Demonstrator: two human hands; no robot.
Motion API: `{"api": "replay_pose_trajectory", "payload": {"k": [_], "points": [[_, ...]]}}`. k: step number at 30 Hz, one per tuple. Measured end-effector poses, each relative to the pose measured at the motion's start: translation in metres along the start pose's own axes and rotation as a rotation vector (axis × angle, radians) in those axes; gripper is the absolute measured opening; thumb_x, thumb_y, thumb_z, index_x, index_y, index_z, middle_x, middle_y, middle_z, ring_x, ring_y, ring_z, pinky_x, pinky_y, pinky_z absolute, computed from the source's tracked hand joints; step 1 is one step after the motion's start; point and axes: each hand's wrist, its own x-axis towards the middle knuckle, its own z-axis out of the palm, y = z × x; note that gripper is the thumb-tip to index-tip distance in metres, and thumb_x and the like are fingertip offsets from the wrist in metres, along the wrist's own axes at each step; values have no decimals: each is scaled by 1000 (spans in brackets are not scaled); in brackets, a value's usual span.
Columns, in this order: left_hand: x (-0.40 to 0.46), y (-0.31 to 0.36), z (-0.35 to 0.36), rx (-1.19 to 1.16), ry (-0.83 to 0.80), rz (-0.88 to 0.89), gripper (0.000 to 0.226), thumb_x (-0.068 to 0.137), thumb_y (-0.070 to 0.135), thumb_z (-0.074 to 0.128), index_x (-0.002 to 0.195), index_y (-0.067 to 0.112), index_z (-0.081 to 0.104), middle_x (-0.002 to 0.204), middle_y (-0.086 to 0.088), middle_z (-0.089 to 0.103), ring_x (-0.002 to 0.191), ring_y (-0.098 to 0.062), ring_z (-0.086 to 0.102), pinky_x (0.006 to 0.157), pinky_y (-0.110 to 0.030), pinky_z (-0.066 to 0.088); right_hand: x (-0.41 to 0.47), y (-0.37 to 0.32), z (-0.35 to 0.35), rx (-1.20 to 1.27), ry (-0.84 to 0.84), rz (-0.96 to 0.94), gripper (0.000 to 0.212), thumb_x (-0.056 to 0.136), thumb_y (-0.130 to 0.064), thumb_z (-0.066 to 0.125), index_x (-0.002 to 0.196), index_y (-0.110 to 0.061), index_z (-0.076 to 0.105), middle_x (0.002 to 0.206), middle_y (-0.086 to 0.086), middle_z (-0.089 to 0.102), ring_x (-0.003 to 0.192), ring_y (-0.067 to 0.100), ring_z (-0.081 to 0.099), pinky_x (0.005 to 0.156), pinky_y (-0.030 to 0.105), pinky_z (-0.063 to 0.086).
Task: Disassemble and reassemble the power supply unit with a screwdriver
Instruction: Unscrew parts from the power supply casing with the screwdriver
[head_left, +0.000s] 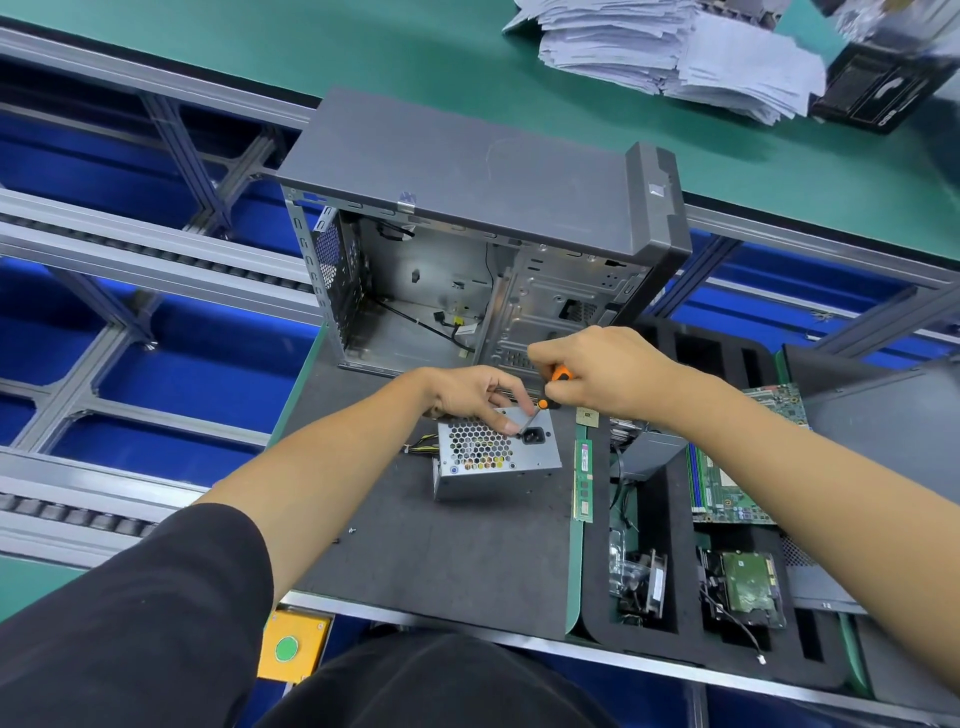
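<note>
Right hand (597, 371) grips the orange-handled screwdriver (556, 382), shaft slanting down-left onto the silver metal power supply box (498, 457); left hand (467, 392) pinches its tip.

A power supply unit (496, 451) sits on the worktop (426, 561) before an open computer case (467, 234), a memory module (583, 479) just to its right, a compartmented tray (691, 644) of parts beyond, paper stacks (670, 47) far behind.

Bright, even overhead light with soft shadows; wide-angle bending at edges (paper stack (670, 47) motion-blurred).
</note>
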Motion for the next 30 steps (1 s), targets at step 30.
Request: {"api": "replay_pose_trajectory", "payload": {"k": [30], "points": [[0,2,-1,-70,22,-45,46,81,-2,81,118,16,60,119,-30,69,114,-43,67,91,-44,58,3,-6,-13,-66,-158,-159,24,89,-29,44,112,-27,46,99,-4,47,76,20,55,56,36,39]]}}
